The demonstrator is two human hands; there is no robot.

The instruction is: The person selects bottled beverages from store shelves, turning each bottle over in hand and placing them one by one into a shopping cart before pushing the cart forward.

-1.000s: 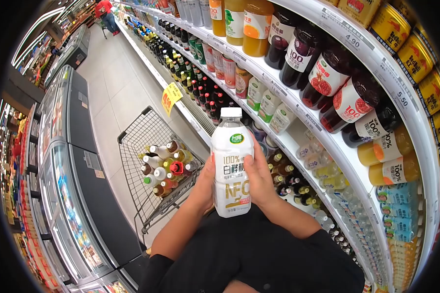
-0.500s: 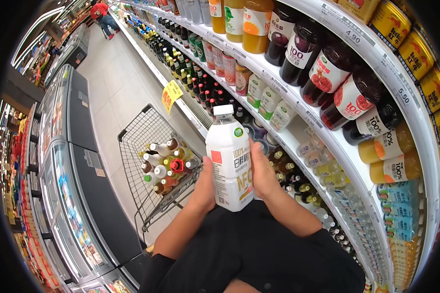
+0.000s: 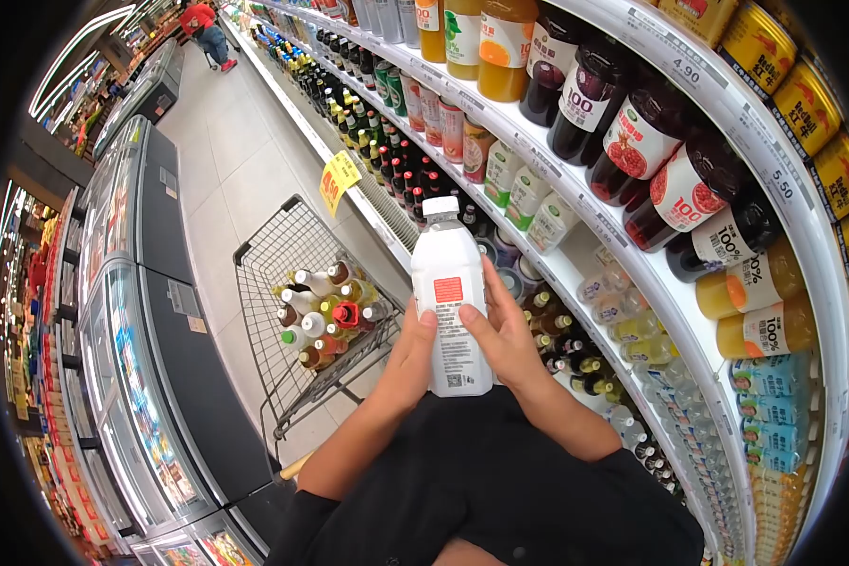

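Bottle point(image 3: 449, 259) turned; fingers point(image 3: 502, 307) clasp sides, spread bottle-wide, seemingly curled behind.

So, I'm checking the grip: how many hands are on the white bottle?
2: left hand on the left of the white bottle, right hand on its right. Some fingers are hidden; no other hand shows there.

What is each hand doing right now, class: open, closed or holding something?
Left hand: closed on one side of the white bottle, holding it.
Right hand: closed on the opposite side, holding the same bottle.
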